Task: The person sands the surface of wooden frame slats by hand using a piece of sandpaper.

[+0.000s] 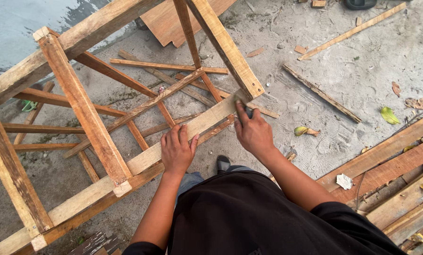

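1. Wooden frame (86, 113) of rough slats stands on the sandy floor (362, 71); nothing rests inside it.
2. Left hand (177, 150) lies flat, fingers spread, on its pale top rail (207, 118).
3. Right hand (253, 131) presses a small dark object (249, 112) against the rail's end.
4. Loose planks (391, 160) lie nearby.

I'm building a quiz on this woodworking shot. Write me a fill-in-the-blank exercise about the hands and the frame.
1. The left hand lies flat on a pale ____ rail of the frame.
2. The right hand presses a small dark object near the rail's ____ end.
3. The ground around the frame is strewn with loose ____ strips.

Missing words: wooden; right; wooden
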`<state>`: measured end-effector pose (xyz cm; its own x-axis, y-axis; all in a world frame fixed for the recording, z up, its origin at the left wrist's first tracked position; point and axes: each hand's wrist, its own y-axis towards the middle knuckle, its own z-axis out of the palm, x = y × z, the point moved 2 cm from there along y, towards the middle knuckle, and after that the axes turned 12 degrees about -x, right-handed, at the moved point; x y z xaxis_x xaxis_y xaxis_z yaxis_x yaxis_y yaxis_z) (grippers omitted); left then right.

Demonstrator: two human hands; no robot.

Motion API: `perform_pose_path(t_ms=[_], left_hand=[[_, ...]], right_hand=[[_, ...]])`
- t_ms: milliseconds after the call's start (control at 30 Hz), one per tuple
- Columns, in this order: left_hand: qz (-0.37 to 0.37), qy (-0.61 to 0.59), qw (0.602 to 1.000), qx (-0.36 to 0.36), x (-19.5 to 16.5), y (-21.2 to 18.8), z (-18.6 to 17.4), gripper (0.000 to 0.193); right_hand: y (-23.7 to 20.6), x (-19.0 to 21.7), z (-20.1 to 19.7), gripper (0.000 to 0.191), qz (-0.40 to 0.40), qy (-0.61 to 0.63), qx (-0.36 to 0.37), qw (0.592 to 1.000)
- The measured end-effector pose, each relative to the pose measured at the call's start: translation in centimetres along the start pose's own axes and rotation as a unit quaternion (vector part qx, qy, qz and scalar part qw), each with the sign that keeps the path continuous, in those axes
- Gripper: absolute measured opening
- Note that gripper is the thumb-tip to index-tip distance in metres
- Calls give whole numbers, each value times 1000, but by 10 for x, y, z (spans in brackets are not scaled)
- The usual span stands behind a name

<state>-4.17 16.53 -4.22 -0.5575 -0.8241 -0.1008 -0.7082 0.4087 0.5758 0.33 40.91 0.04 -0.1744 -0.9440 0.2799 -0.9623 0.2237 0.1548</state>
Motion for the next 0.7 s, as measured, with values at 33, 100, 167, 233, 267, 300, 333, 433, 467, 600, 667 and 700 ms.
perform_pose_path(t_ms=[33,100,167,233,267,300,333,433,467,600,667,700], left_hand=[[-1,-3,1000,4,0,-1,-1,54],[0,-7,1000,2,0,-2,-2,53],[5,-12,1000,-1,1,-2,-2,53],[6,-10,1000,2,3,-2,-3,54],[1,-8,1000,2,4,-1,-3,54],[-4,-10,1000,4,4,-1,-3,53],[-7,-13,1000,6,3,-1,-3,53],[-2,-19,1000,-3,3,-2,-5,53],[0,-18,1000,-6,3,-2,-5,53],[-2,-19,1000,-2,3,-4,-6,53],[-2,-24,1000,-2,4,-4,-5,52],[-4,-26,1000,0,4,-4,-5,52]], right_hand=[[-1,1,2,54,3,7,49,999],[-1,3,3,54,-10,3,63,998],[-1,4,1,53,-4,-15,21,1000],[0,4,-3,52,16,-40,-67,997],[0,6,-2,53,-16,-28,-53,998],[-1,8,-1,54,-45,-19,-37,998],[-1,9,-1,55,-72,-10,-22,997],[-1,5,1,52,45,-32,39,998],[-1,6,0,53,40,-35,23,998],[-2,12,0,55,-52,-9,-34,998],[-2,13,0,53,-53,-7,-45,998],[0,10,0,52,-16,-21,-35,999]])
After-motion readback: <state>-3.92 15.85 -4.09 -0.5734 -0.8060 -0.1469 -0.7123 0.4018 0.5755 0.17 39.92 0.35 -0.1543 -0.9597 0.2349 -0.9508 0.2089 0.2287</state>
